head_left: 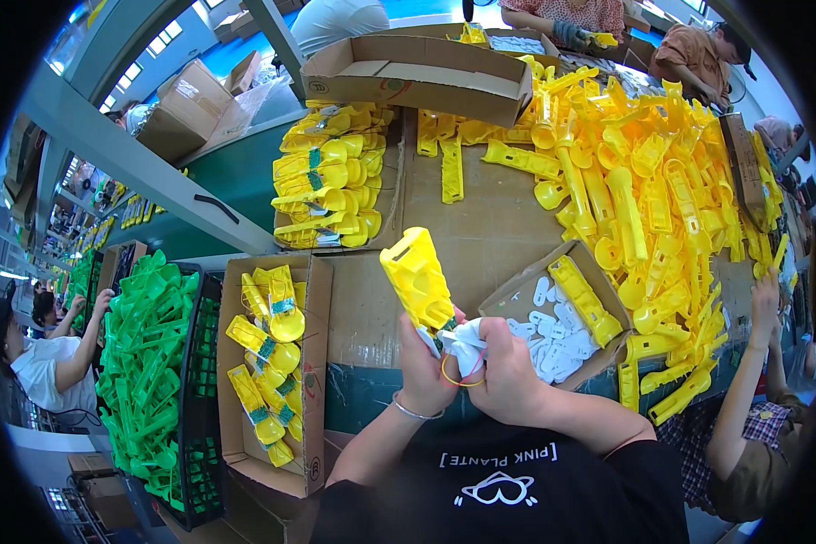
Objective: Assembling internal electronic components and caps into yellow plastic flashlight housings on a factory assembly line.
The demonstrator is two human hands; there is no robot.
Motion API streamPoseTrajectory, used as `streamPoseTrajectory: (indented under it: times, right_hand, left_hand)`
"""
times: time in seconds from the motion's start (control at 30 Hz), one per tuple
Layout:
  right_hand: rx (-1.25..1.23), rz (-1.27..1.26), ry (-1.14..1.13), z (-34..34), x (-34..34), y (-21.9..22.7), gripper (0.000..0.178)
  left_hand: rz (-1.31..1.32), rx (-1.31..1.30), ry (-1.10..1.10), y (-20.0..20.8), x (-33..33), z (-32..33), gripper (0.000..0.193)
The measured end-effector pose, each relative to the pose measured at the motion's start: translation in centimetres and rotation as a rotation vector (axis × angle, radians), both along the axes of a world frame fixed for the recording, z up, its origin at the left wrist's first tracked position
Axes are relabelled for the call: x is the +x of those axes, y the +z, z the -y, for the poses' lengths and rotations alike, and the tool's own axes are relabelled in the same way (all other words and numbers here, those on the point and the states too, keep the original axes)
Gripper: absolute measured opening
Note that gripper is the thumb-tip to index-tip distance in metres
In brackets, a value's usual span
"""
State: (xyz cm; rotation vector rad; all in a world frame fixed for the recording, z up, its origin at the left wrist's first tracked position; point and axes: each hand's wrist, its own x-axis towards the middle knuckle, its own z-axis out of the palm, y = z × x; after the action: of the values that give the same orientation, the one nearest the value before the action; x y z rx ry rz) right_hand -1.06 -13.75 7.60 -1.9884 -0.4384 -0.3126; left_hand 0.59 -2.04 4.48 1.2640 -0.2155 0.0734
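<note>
In front of my chest, my left hand (424, 370) is closed around the lower end of a yellow plastic part (416, 276), which tilts up and away from me. My right hand (510, 374) pinches a white piece (463, 343) against that lower end. A thin red and yellow loop (447, 376) hangs between the hands. Dark green shows at the base of the yellow part, though my fingers hide most of it. Right of my hands stands a small carton (503, 298) of loose white plastic tags (553, 340), with a yellow part (586, 304) lying across it.
Yellow scoops and holders (648, 199) heap up at the right. Bundled yellow scoops fill a carton (313, 363) left of me and stack (326, 177) beyond it. Farther left, a black crate (206, 363) holds green parts (150, 363). An open carton (417, 77) stands behind. People work around.
</note>
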Motion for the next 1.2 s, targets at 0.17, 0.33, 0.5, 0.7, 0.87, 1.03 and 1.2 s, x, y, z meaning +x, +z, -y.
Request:
streamPoseTrajectory:
  times: [0.17,0.33,0.5,0.7,0.87,1.03,1.2]
  right_hand:
    - [-0.030,-0.009,0.063,2.0,1.6,-0.5,0.024]
    - [-0.217,0.434,-0.068,5.1,4.8,1.3,0.028]
    - [-0.269,0.261,-0.084,5.2,5.3,1.1,0.040]
    - [-0.372,0.212,-0.019,4.3,6.5,0.7,0.030]
    - [-0.767,0.016,0.156,5.8,6.3,0.1,0.046]
    - [-0.149,0.197,0.174,6.4,6.9,-2.4,0.035]
    - [0.028,0.327,0.108,4.7,6.3,-1.1,0.027]
  left_hand:
    - [0.086,0.288,-0.106,-1.6,0.8,-1.9,0.049]
    - [-0.296,-0.414,-0.567,-1.8,1.1,-3.3,0.047]
    - [-0.417,-0.770,-0.627,-2.2,0.1,-2.5,0.053]
    - [-0.381,-0.497,-0.686,-1.1,-1.1,-2.4,0.055]
    - [-0.365,0.087,-0.558,-2.0,-1.8,-3.4,0.069]
    - [-0.564,-0.249,-0.516,0.2,-2.8,-2.9,0.071]
    - [-0.458,-0.262,-0.473,1.4,-3.6,-3.9,0.064]
